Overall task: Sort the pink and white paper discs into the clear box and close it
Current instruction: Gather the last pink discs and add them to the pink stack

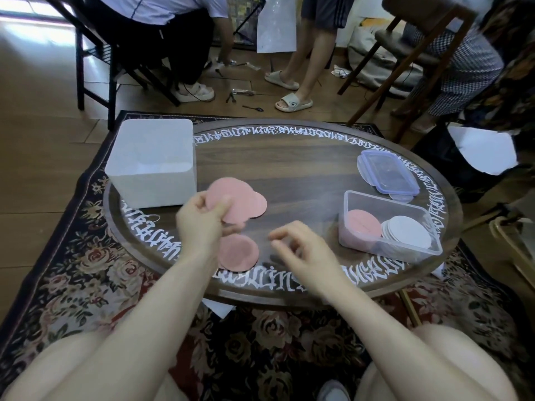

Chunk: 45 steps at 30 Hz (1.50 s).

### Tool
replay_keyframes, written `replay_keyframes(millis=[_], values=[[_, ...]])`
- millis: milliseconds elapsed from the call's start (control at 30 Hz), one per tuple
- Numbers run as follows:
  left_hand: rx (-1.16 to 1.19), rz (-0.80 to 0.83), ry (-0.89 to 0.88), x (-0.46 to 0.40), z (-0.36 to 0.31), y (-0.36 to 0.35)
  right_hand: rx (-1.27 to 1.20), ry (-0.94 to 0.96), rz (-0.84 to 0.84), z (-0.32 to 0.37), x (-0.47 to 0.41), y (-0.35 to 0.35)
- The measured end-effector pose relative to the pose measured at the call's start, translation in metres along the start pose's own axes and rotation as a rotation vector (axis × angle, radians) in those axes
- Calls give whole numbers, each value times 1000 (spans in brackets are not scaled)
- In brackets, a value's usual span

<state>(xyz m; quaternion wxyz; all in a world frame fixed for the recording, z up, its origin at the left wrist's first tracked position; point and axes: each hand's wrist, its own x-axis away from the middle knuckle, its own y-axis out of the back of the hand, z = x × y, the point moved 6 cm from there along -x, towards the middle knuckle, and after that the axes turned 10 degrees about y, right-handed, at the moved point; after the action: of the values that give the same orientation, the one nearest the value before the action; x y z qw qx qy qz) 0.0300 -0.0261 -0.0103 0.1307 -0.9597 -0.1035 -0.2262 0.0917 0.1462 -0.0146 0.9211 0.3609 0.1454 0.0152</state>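
My left hand (202, 218) holds a fan of pink paper discs (237, 201) above the round wooden table (304, 169). One more pink disc (238, 253) lies flat on the table just below that hand. My right hand (298, 244) hovers beside it, fingers loosely curled, blurred, holding nothing that I can see. The clear box (388, 224) stands at the right, with a stack of pink discs (363, 224) in its left half and a stack of white discs (406, 233) in its right half. Its clear lid (388, 172) with blue clips lies behind the box.
A white square bin (150, 166) stands on the table's left side. People sit and stand on the far floor, among chairs (95, 53) and scattered tools. A patterned rug (72, 256) lies under the table; my knees are at the frame's bottom.
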Motion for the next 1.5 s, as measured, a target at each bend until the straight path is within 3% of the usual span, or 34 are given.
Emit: replay_keyframes(millis=[133,300,633,833,967,1300,1400,1500], values=[[111,-85,27,-5,-6,16,276,317,375,16,14,-34],[118,-85,53,-6,-3,18,410,350,464,22,16,-37],[83,21,175,-4,17,0,492,56,406,0,18,12],[-30,122,206,4,28,-14,286,-142,293,-20,21,27],[-53,165,204,7,31,-20,392,-290,395,-30,24,28],[-93,162,180,11,27,-16,450,-403,356,-40,22,38],[-118,150,161,13,26,-15,404,-352,254,-42,19,50],[-142,134,144,12,25,-15,101,-344,13,-41,16,59]])
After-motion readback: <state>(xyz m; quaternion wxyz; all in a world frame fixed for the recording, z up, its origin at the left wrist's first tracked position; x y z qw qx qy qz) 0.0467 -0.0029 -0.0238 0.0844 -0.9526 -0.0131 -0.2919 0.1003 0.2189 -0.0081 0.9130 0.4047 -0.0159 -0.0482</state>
